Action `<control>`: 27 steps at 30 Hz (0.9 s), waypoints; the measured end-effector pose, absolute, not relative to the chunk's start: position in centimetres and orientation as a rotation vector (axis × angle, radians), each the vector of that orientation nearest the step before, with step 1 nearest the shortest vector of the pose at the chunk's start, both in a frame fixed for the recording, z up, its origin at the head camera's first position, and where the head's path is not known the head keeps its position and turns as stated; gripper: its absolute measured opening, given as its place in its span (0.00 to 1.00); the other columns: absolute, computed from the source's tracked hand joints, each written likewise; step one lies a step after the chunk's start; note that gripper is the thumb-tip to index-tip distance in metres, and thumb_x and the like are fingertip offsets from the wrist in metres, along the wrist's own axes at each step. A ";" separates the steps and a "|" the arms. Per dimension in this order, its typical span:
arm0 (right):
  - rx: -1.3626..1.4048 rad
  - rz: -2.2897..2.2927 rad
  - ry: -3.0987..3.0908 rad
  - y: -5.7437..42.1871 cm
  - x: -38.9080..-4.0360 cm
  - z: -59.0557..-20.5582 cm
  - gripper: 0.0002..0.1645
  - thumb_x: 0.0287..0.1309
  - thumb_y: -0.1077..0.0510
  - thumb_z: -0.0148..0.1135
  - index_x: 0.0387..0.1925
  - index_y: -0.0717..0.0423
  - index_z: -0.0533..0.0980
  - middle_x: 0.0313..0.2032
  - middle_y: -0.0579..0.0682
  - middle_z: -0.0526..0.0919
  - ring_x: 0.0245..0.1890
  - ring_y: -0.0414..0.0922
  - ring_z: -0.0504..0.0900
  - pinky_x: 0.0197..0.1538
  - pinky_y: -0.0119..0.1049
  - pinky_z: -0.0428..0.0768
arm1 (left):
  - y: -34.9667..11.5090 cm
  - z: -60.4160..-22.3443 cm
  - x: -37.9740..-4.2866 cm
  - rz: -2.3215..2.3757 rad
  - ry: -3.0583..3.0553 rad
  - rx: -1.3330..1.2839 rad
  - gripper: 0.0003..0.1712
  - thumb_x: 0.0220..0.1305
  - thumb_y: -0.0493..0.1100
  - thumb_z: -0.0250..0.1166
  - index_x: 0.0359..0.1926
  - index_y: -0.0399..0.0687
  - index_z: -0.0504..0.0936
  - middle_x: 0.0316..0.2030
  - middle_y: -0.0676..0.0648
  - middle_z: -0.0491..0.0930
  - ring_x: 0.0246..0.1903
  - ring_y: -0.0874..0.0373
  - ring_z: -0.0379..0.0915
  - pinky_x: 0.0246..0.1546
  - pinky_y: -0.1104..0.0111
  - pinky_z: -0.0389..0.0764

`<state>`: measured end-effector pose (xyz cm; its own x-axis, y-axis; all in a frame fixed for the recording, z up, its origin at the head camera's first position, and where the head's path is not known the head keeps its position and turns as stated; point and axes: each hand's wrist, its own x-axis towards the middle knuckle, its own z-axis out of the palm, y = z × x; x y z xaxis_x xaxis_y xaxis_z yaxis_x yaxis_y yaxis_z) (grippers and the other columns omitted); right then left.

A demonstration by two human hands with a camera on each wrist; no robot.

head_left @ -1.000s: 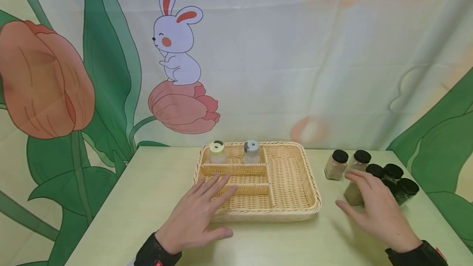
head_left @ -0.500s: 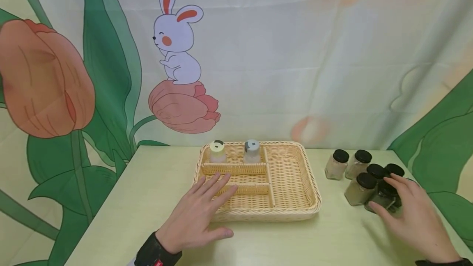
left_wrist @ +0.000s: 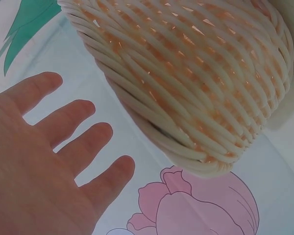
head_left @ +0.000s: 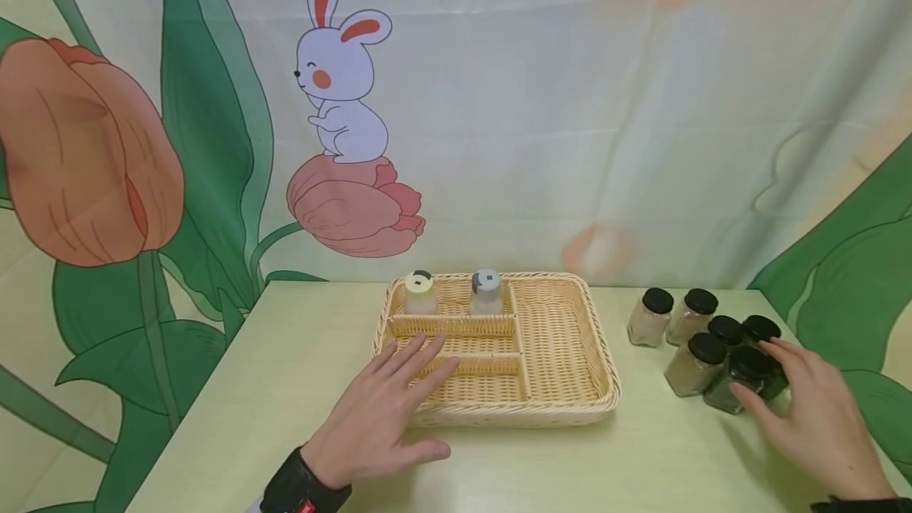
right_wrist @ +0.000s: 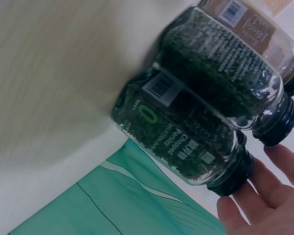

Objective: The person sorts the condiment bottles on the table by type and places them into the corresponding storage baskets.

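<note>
At the right, my right hand (head_left: 819, 418) hovers with loosely bent fingers by a cluster of black-lidded glass spice jars (head_left: 694, 370). In the right wrist view its fingertips are close to the lids of a Chopped Parsley jar (right_wrist: 176, 129) and another jar of green flakes (right_wrist: 210, 68); whether they touch cannot be told. My left hand (head_left: 381, 418), fingers spread, is over the near left side of a divided wicker basket (head_left: 513, 416). The left wrist view shows those fingers apart from the basket's woven wall (left_wrist: 186, 83). Nothing is held in either hand.
Inside the basket's back left compartment stand a yellow-topped bottle (head_left: 420, 291) and a grey-blue-topped bottle (head_left: 488, 291). Two jars with pale contents, one a pale jar (head_left: 649, 319), stand at the back of the cluster. A printed curtain (head_left: 499, 141) hangs behind the pale table (head_left: 285, 362).
My right hand has moved rightward across the jars, uncovering the front left ones, to the right side of the cluster. The left hand and basket have stayed put.
</note>
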<state>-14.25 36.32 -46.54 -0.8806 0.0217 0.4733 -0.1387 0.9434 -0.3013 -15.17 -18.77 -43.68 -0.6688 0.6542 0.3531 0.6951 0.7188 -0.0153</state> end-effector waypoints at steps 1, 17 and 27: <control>0.078 0.448 -2.612 36.4 -14.3 -46.6 0.46 0.59 0.48 0.74 0.67 0.74 0.67 0.63 0.78 0.68 0.59 0.79 0.64 0.59 0.73 0.60 | -18.8 -43.7 -15.2 -0.175 -2.597 -1.051 0.54 0.63 0.85 0.46 0.80 0.62 0.62 0.82 0.50 0.54 0.78 0.45 0.60 0.73 0.42 0.65; 0.010 0.462 -2.628 36.5 -14.7 -47.3 0.41 0.60 0.55 0.70 0.68 0.74 0.67 0.69 0.77 0.62 0.65 0.79 0.59 0.62 0.74 0.57 | -18.8 -43.8 -15.1 -0.191 -2.585 -1.061 0.53 0.63 0.83 0.49 0.81 0.61 0.61 0.82 0.50 0.54 0.79 0.47 0.56 0.73 0.42 0.66; -0.065 0.493 -2.651 37.0 -14.8 -47.5 0.35 0.68 0.62 0.55 0.72 0.73 0.63 0.73 0.78 0.56 0.69 0.80 0.54 0.65 0.77 0.54 | -18.9 -43.8 -15.1 -0.188 -2.609 -1.047 0.52 0.64 0.83 0.48 0.81 0.63 0.60 0.82 0.50 0.54 0.78 0.45 0.59 0.74 0.42 0.65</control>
<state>-14.80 37.03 -47.49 -0.9017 0.1236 0.4143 -0.0335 0.9354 -0.3519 -15.06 -18.93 -43.78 -0.6787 0.6493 0.3431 0.6918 0.7221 0.0017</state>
